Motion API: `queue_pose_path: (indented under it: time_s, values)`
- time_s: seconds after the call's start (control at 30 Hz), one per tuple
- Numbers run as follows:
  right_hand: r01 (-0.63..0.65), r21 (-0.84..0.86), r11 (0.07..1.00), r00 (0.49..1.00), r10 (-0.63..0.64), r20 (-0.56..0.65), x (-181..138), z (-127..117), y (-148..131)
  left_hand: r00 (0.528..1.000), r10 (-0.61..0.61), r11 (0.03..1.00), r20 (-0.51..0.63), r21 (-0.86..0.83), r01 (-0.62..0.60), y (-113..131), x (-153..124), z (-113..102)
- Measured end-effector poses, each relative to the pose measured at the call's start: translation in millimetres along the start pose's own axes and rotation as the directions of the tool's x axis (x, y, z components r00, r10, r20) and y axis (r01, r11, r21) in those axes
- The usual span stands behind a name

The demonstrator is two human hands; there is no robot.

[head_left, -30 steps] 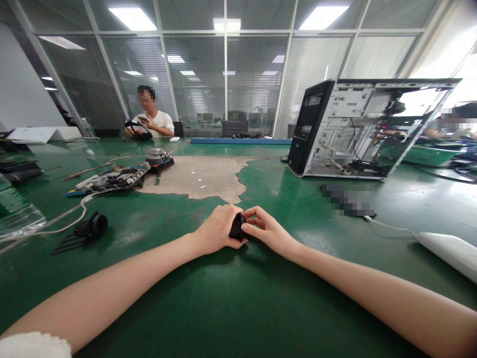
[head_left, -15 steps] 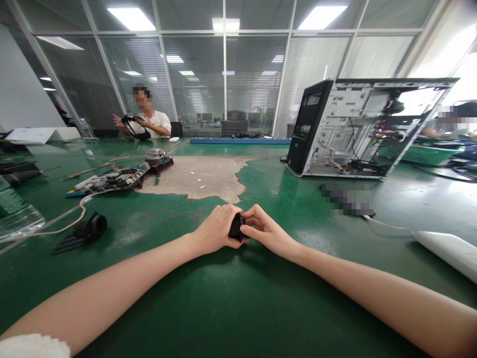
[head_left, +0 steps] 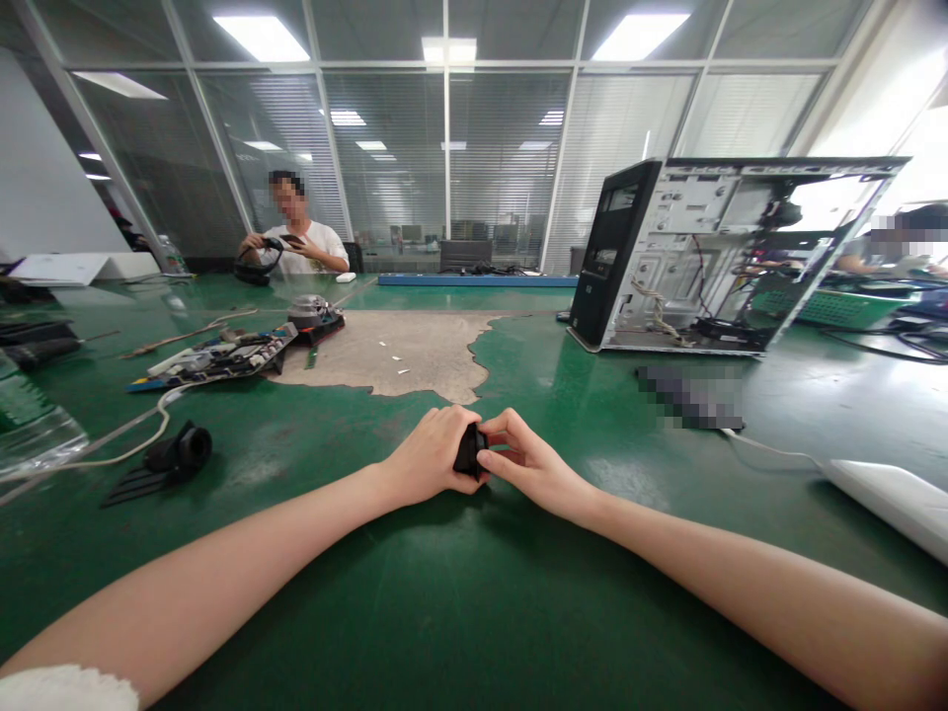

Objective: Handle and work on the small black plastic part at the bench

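Close work at a glossy green table (head_left: 444, 602)

The left hand (head_left: 422, 456) curls around a small, blocky, black part (head_left: 467, 456), centre; the right hand (head_left: 544, 469) pinches its right edge, thumb and fingers nearly closed. Probably light, stiff plastic, best held by its rim. Beyond: an open black-and-silver metal computer case (head_left: 618, 257).

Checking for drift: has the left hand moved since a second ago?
No, no visible shift either way: the left hand sits at the same spot against the bare patch.
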State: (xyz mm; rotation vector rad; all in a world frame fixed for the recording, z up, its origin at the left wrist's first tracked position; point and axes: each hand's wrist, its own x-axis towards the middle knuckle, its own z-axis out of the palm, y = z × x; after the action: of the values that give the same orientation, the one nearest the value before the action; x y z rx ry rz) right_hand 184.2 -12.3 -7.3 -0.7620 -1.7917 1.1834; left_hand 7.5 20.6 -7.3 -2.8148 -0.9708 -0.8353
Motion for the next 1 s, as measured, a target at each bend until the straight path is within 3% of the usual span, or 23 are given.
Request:
queue_pose_path:
  time_s: [0.23,0.43,0.8,1.0]
  values:
    - [-0.035,-0.045,0.998,0.998,0.032,-0.054,3.1,-0.5,3.2,1.0,-0.004,1.0,0.005,-0.021,0.004,0.4,0.4,-1.5]
    - [-0.043,0.039,0.998,0.999,0.043,0.006,-0.1,0.1,-0.2,1.0,-0.016,1.0,0.004,-0.008,0.016,-0.2,0.1,-1.3]
    - [-0.076,-0.016,0.997,0.996,0.075,-0.051,2.6,0.3,-0.7,1.0,-0.011,1.0,0.001,-0.027,0.011,-0.6,0.8,-0.5]
    - [-0.024,-0.003,1.0,0.999,0.024,-0.023,0.6,0.0,-0.7,1.0,-0.021,1.0,0.007,-0.02,0.021,-1.5,-0.1,0.1]
